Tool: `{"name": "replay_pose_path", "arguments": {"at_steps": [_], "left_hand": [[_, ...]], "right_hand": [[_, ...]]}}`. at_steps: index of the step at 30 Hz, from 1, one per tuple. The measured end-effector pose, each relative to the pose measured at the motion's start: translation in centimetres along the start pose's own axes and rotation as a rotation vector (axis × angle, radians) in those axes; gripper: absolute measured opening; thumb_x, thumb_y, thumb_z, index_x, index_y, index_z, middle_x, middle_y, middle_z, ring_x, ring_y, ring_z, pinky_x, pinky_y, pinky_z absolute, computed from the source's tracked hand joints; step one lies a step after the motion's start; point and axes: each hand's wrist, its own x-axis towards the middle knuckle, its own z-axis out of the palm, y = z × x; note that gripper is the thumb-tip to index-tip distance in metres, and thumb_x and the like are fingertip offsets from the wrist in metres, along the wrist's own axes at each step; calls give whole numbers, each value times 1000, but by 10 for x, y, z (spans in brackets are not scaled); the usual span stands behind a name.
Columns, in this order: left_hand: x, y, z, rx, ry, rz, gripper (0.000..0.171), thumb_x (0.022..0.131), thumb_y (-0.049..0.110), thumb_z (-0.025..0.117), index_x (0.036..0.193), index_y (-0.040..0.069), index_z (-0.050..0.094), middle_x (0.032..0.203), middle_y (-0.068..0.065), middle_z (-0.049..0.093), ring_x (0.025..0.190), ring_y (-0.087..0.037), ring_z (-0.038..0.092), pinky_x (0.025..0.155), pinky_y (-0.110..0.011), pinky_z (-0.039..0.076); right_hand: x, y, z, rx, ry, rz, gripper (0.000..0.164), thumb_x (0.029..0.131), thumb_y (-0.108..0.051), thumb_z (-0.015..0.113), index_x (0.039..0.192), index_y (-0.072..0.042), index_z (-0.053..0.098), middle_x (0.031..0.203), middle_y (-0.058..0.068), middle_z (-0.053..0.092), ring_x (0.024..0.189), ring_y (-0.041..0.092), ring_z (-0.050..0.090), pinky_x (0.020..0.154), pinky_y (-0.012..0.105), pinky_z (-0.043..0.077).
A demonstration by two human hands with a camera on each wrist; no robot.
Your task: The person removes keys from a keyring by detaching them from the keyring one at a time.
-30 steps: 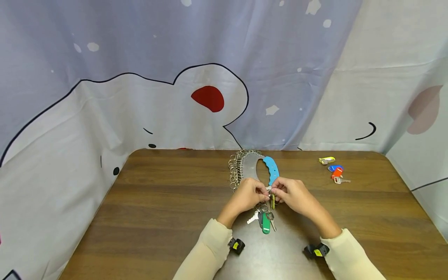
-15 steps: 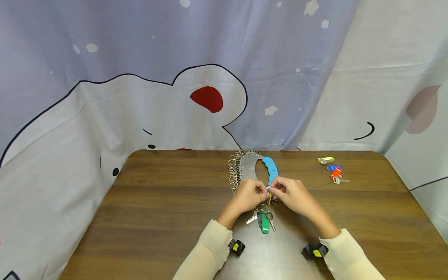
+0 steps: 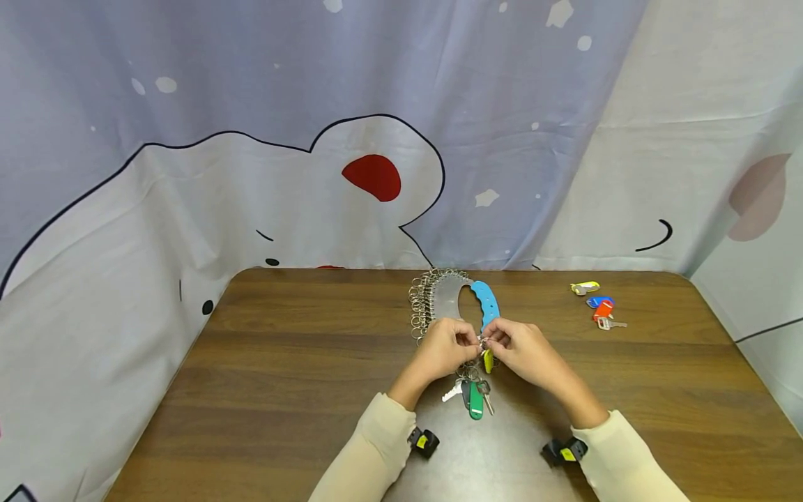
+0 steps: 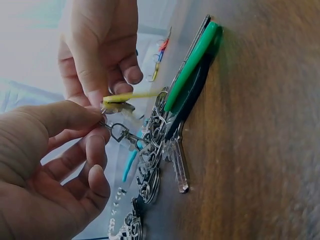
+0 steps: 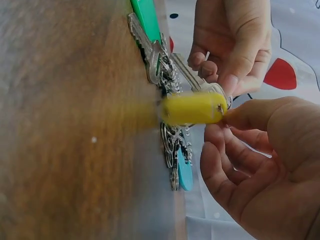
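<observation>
Hands (image 3: 447,345) partly hide a ring (image 5: 230,102); the yellow tag (image 5: 192,108) looks blurred.

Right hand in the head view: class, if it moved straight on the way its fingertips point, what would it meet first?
Most likely the left hand, which faces the right hand from close by, though the exact depth between them is unclear.

A: Head view?
B: Worn high, facing forward and down. Widest: desk (image 3: 282,390), curtain (image 3: 301,77) behind, left hand (image 3: 447,346) and right hand (image 3: 522,347) small.
A: Wrist views?
B: Both close, each from behind its own hand; desk sideways, at frame right in left wrist, frame left in right wrist.
A: Overlap?
B: All three share both hands, yellow tag (image 5: 192,108), green tag (image 4: 195,67).
</observation>
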Motion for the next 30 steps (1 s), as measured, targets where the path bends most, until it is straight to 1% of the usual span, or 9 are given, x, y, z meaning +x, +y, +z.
{"name": "replay_pose_path", "arguments": {"at_steps": [4,10,12,15,17,19,22,26,30], "left_hand": [[0,0,0,11,5,18,15,74,5,75,62,12,68,63,3,61,56,-3,52,50,-13,43],[0,2,0,96,16,64,15,74,6,75,62,13,69,62,4,60,55,-1,51,50,-12,43],[0,3,-1,130,7,68,14,73,6,74,63,14,69,60,5,61,54,0,51,54,-13,44],[0,4,-1,177,-20,62,13,73,8,74,64,16,69,58,7,62,53,1,50,69,-18,43],[-1,4,-1,192,-31,52,12,74,12,74,64,16,69,58,8,63,54,1,50,70,-19,43],[-1,5,0,181,-34,31,14,77,15,74,64,15,69,58,7,63,54,1,50,65,-18,43],[-1,4,1,122,-18,-13,17,80,19,75,65,12,70,60,5,65,54,0,49,52,-16,44],[-1,2,2,41,12,-64,14,80,17,77,68,10,73,64,2,68,55,-1,50,52,-15,43],[0,-1,1,0,18,-56,11,78,15,79,69,12,74,66,1,69,56,-1,51,53,-16,44]], "right_hand": [[0,0,1,-10,-19,2,5,86,-7,66,90,-9,66,75,0,69,68,9,62,60,29,56],[1,1,0,44,-23,13,4,88,-8,68,91,-7,65,77,3,71,67,10,65,58,28,56],[1,1,0,53,-4,19,4,87,-8,69,90,-8,66,78,3,72,69,11,66,60,30,57],[2,1,0,58,21,28,4,86,-9,70,89,-9,67,79,2,72,72,12,66,63,32,57],[2,1,-1,79,26,42,4,86,-10,71,88,-9,67,80,3,73,73,13,67,64,33,58],[1,-1,-1,103,27,49,5,86,-11,70,88,-8,67,80,4,73,74,15,68,65,34,58],[1,-3,-1,132,38,61,5,86,-11,71,87,-7,67,80,4,72,76,16,68,66,34,59],[1,-3,-1,131,49,79,5,85,-10,71,86,-10,66,81,4,72,77,16,68,68,35,59],[1,-2,-1,118,40,95,4,85,-10,70,87,-10,67,82,5,73,77,15,69,68,35,59]]}}
